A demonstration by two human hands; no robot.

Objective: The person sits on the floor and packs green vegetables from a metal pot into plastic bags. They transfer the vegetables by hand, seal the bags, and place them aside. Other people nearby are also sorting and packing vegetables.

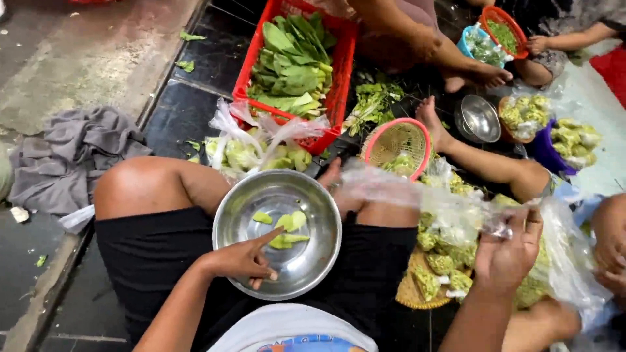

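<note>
Your left hand [244, 261] rests on the near rim of the shiny metal bowl [235, 215] that sits on your lap. Most of its fingers are curled in, but your pointing finger [268, 238] sticks out straight into the bowl. It holds nothing. The fingertip is just beside the green leaf pieces [287, 228] that lie on the bottom of the bowl. There are only a few pieces, and they sit near the middle.

Your right hand [507, 251] is up and off to the right, well apart from the bowl. Its fingers are pinched shut on a clear plastic bag [417, 195]. The bag is pulled out long and thin, and it stretches from your hand back toward the far rim of the bowl. You cannot see what is inside the pinched part.

Under that hand is a flat woven tray [411, 293] with cut green vegetable chunks [443, 264] piled on it. More bagged greens [257, 153] lie on the floor just past the bowl. Behind them stands a red crate [339, 85] full of big leafy greens [293, 58]. A pink basket [398, 140] sits to the right of the crate. A small steel bowl [479, 117] is farther off, near another person's foot [430, 120]. A grey cloth [65, 156] lies crumpled on the floor to your left.
</note>
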